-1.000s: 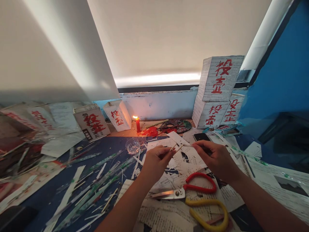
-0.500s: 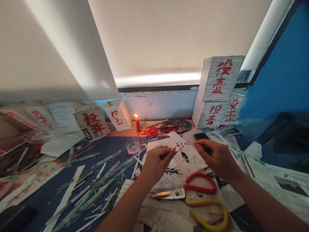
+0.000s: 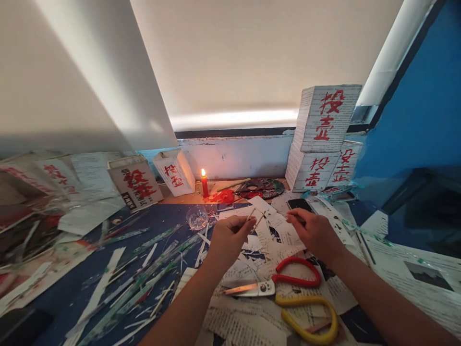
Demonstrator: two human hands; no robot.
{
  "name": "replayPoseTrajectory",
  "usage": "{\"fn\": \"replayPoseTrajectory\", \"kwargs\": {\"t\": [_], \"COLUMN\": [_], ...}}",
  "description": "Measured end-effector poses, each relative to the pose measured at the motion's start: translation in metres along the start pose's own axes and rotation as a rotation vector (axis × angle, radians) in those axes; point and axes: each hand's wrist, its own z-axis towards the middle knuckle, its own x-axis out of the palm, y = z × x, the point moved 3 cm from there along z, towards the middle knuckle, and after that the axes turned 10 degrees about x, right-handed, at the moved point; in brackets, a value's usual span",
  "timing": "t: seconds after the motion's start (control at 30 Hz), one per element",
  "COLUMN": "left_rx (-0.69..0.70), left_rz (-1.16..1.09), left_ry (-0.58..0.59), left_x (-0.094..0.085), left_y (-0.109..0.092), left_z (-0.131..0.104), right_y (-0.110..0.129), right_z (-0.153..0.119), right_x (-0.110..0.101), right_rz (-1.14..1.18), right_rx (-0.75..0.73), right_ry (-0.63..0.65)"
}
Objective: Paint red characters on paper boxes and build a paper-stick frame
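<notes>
My left hand (image 3: 230, 240) is closed in a pinch on thin pale sticks (image 3: 260, 220), whose ends poke out past the fingertips. Facing it, my right hand (image 3: 319, 235) pinches a thin, stick-like piece (image 3: 282, 212) that points left; its kind is too small to tell. A small gap separates the two hands above paper scraps (image 3: 284, 250) with print on them. Below them lie open scissors (image 3: 266, 288) with one red and one yellow handle. Beyond the hands a red candle (image 3: 205, 186) burns upright.
A clear round dish (image 3: 197, 217) sits left of my hands. Paper boxes with red characters stand left and stacked at right (image 3: 327, 117). A stained palette (image 3: 264, 188) and a phone (image 3: 299, 204) lie behind. Plastic strips (image 3: 140, 283) cover the left side.
The sticks in my left hand have turned, one now pointing more upward. My right hand has shifted slightly left. The candle flame stands straighter, and the whole view has moved a little.
</notes>
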Motion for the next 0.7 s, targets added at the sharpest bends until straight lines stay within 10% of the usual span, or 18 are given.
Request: {"fn": "replayPoseTrajectory", "kwargs": {"t": [0.23,0.7], "left_rx": [-0.103,-0.114], "left_rz": [-0.096,-0.243], "left_ry": [0.027,0.096], "left_x": [-0.001,0.014], "left_y": [0.010,-0.003], "left_z": [0.003,-0.005], "right_y": [-0.006,0.054], "right_z": [0.006,-0.025], "right_x": [0.029,0.006], "right_rz": [-0.101,0.375], "right_rx": [-0.039,-0.246], "right_ry": [-0.018,0.062]}}
